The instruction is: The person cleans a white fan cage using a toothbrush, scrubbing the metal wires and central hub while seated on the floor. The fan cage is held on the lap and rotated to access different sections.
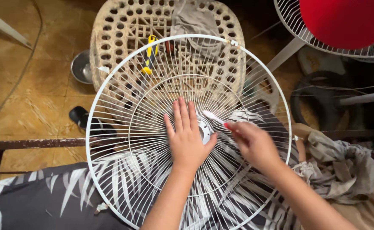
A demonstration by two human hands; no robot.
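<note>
- A steel bowl (81, 67) sits on the brown floor (33, 102) at far left, just beside a cream perforated plastic stool (123, 30).
- A yellow-handled tool (150, 55) lies on the stool, seen through the wires.
- The white wire fan guard (123, 140) lies tilted across the person's lap, over dark cloth with a pale leaf print (46, 196), its far rim overlapping the stool.
- The left hand (188, 138) rests flat on the guard's spokes, fingers spread and pointing away, thumb beside the round centre hub (205, 132).
- The right hand (251, 142) pinches a small white brush (214, 116) (a toothbrush by its shape) between fingertips, its head over the spokes just above the hub; whether the bristles touch the wire cannot be told.
- A crumpled grey-beige cloth (345, 170) lies at right, near the guard's rim.
- At top right, a second white guard (293, 25) shows a red blade (345, 21) over it.
</note>
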